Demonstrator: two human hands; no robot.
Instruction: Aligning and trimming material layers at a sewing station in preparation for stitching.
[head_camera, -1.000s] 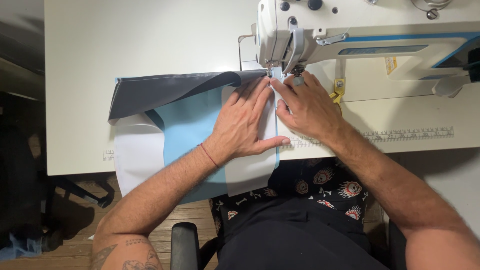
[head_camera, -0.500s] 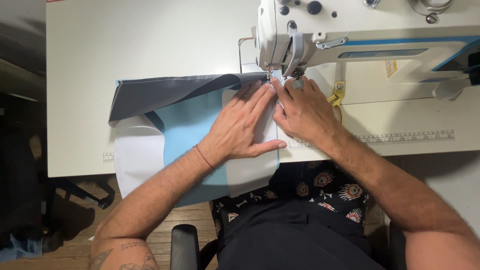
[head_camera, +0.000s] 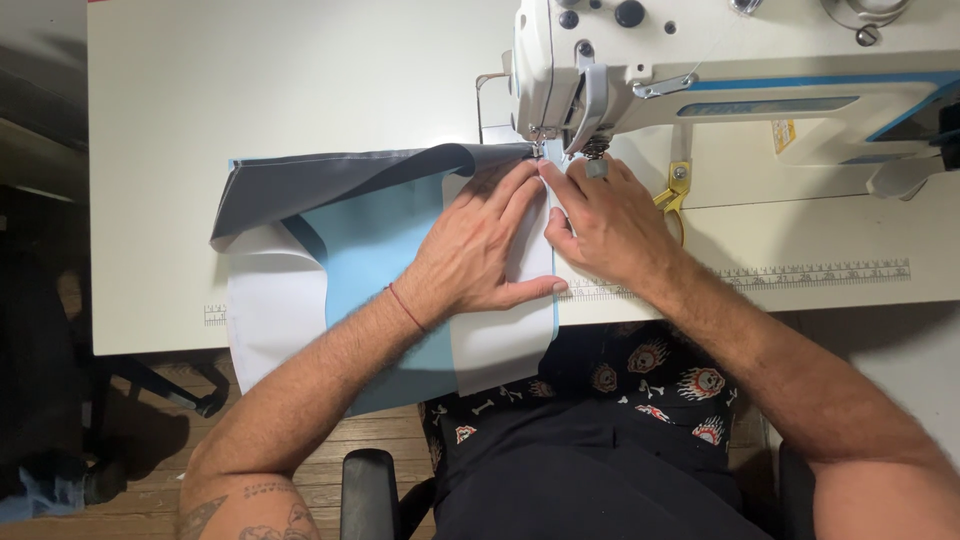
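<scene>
I am looking down on a white sewing table (head_camera: 300, 100) with a white sewing machine (head_camera: 700, 70) standing at its far right. My left hand (head_camera: 480, 250) is lying flat, palm down, on the layered fabric, its fingers spread and released, gripping nothing, with the fingertips reaching toward the needle area under the machine head. My right hand (head_camera: 600, 220) is resting just beside it on the right, fingers bent lightly and pressing down on the fabric's right edge right at the presser foot (head_camera: 545, 150); I cannot tell whether it is pinching the edge or only pressing it flat.

The fabric itself is sitting in the middle of the table, left of the machine head. A light blue fabric piece (head_camera: 375, 240) is lying under my left hand, a grey fabric piece (head_camera: 330, 180) is folding over it along the far side and running right up to the needle, and a white fabric piece (head_camera: 270, 310) is spreading out at the near left and hanging over the table's near edge.

Yellow-handled scissors (head_camera: 675, 190) are lying just right of my right hand, beside the machine base. A ruler strip (head_camera: 820, 272) is running along the table's near right edge.
</scene>
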